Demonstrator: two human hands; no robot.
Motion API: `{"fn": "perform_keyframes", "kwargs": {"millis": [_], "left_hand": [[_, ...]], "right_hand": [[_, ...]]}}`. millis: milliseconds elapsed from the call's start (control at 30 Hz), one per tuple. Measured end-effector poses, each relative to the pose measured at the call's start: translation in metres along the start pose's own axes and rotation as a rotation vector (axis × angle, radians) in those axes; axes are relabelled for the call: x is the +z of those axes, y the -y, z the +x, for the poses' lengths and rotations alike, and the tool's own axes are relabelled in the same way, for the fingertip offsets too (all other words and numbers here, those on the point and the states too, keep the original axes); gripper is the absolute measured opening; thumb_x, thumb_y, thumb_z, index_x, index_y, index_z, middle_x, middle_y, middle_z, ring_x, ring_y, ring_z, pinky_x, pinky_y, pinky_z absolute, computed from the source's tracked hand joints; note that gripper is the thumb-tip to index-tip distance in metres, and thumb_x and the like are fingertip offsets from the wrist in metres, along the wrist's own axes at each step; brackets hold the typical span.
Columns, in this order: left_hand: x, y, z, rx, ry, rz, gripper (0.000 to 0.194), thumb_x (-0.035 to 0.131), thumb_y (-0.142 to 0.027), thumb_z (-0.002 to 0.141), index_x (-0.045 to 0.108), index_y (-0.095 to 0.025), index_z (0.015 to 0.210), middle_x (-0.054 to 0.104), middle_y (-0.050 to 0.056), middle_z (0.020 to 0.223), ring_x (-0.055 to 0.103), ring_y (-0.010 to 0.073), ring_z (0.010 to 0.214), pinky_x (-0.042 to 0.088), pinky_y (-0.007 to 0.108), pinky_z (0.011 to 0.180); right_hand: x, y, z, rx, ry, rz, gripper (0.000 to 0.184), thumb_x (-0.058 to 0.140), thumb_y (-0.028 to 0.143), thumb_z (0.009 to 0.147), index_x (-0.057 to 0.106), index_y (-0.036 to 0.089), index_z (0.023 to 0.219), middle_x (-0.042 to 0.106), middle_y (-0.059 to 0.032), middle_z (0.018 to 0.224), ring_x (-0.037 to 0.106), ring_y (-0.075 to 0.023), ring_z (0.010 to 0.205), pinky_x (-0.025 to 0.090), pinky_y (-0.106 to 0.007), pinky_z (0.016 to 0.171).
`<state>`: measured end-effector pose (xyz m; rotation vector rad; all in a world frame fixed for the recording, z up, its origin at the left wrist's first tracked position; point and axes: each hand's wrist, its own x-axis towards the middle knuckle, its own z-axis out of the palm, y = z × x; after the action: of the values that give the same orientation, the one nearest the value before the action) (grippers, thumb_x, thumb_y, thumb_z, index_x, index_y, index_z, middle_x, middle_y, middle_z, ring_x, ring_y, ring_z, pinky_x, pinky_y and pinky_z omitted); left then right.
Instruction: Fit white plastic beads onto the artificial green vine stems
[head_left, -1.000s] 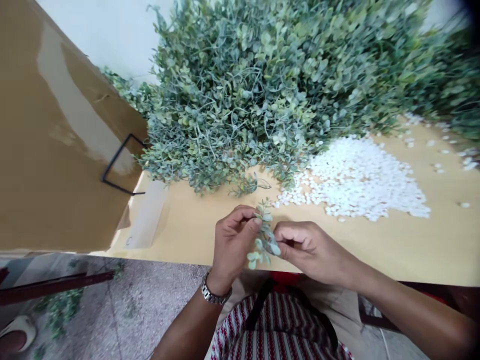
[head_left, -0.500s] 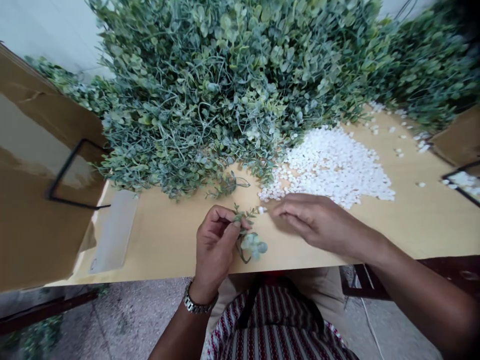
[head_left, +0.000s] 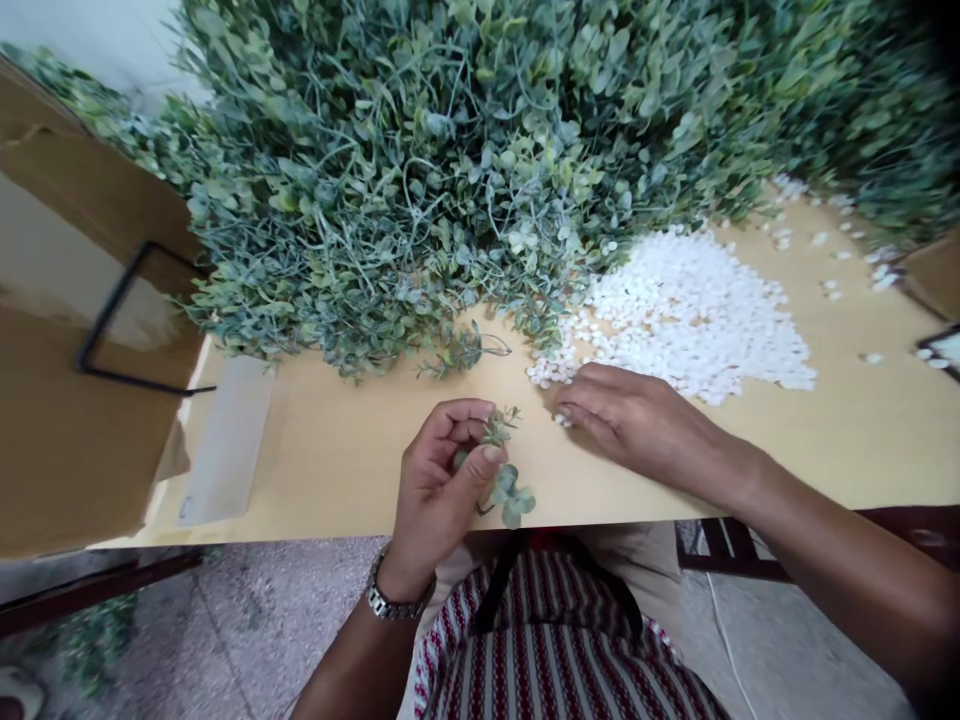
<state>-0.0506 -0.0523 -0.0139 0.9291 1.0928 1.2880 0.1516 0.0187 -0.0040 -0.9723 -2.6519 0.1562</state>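
My left hand (head_left: 448, 470) is closed on a small leafy sprig (head_left: 511, 495), thumb and fingers pinching it above the table's front edge. Its green leaves stick out above and below the thumb. To the right, my right hand (head_left: 637, 425) rests low over the table, fingers drawn together at a small white bead-like piece (head_left: 564, 418). Just behind that hand spreads a pile of small white pieces (head_left: 697, 310). Another sprig (head_left: 461, 352) with a looped stem lies on the table beyond my left hand.
A large heap of artificial greenery (head_left: 450, 170) covers the back of the table (head_left: 330, 450). At the left stands a cardboard box (head_left: 75, 400) with a black wire handle (head_left: 135, 383), and a translucent strip (head_left: 229, 450) lies beside it. Another box edge (head_left: 934, 275) shows at the right.
My right hand has left the sprig and moved right to the white pieces. My left hand has kept hold of the sprig. The camera view has shifted.
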Motion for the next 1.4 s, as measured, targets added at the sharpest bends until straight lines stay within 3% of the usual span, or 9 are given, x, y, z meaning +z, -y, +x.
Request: {"fn": "perform_keyframes", "kwargs": {"millis": [167,433,733,900,1067,1167,1400], "left_hand": [[0.004,-0.003,-0.001,-0.038,-0.031,0.098,0.022,0.065,-0.021,0.079,0.059,-0.021,0.1,0.067,0.001,0.08,0.064,0.012,0.073,0.051,0.019,0.06],[0.017,-0.002,-0.002,-0.029,-0.04,0.231,0.018,0.058,-0.016,0.081,0.06,-0.018,0.099,0.066,0.003,0.084,0.066,0.0135,0.077,0.053,0.02,0.062],[0.011,0.014,-0.002,0.286,0.046,0.547,0.023,0.056,-0.014,0.083,0.066,-0.024,0.102,0.059,0.006,0.097,0.058,0.0182,0.095,0.049,0.027,0.077],[0.011,0.01,-0.005,0.126,0.02,0.433,0.025,0.055,-0.02,0.085,0.057,-0.025,0.11,0.059,0.003,0.091,0.062,0.0145,0.081,0.05,0.025,0.069],[0.013,0.003,-0.004,0.025,0.008,0.292,0.016,0.06,-0.02,0.081,0.058,-0.018,0.097,0.062,0.003,0.082,0.063,0.0146,0.076,0.049,0.023,0.063],[0.014,0.001,-0.002,0.001,-0.002,0.254,0.016,0.061,-0.019,0.078,0.061,-0.017,0.094,0.063,0.004,0.082,0.063,0.0146,0.074,0.05,0.023,0.063],[0.013,-0.001,-0.003,0.039,0.0,0.326,0.017,0.063,-0.017,0.075,0.066,-0.02,0.092,0.061,0.004,0.083,0.058,0.0145,0.073,0.048,0.025,0.064]], "right_hand": [[-0.004,-0.006,-0.017,0.094,-0.067,0.108,0.024,0.043,0.012,0.088,0.063,0.011,0.101,0.064,-0.0102,0.084,0.06,-0.0199,0.078,0.048,-0.03,0.067],[-0.001,0.003,-0.012,0.125,0.011,0.11,0.015,0.046,0.015,0.086,0.06,0.014,0.08,0.058,-0.0071,0.073,0.055,-0.0179,0.07,0.043,-0.029,0.062],[-0.007,0.003,-0.018,0.153,0.018,0.073,0.02,0.043,0.016,0.086,0.056,0.017,0.071,0.054,-0.006,0.069,0.051,-0.0176,0.068,0.04,-0.029,0.061],[-0.005,0.001,-0.013,0.157,-0.029,0.065,0.021,0.041,0.016,0.088,0.061,0.013,0.085,0.06,-0.0093,0.075,0.055,-0.0204,0.075,0.044,-0.031,0.067],[0.0,0.0,0.0,0.056,0.026,0.013,0.023,0.042,0.017,0.089,0.065,0.012,0.092,0.061,-0.0097,0.077,0.057,-0.0207,0.076,0.045,-0.03,0.067],[0.002,-0.001,0.002,0.034,0.059,0.031,0.022,0.042,0.014,0.089,0.064,0.013,0.092,0.06,-0.0091,0.077,0.056,-0.0192,0.073,0.045,-0.029,0.064],[0.002,-0.002,-0.005,0.099,-0.026,0.164,0.018,0.044,0.019,0.09,0.059,0.016,0.081,0.057,-0.0063,0.074,0.054,-0.0172,0.071,0.042,-0.028,0.063]]}}
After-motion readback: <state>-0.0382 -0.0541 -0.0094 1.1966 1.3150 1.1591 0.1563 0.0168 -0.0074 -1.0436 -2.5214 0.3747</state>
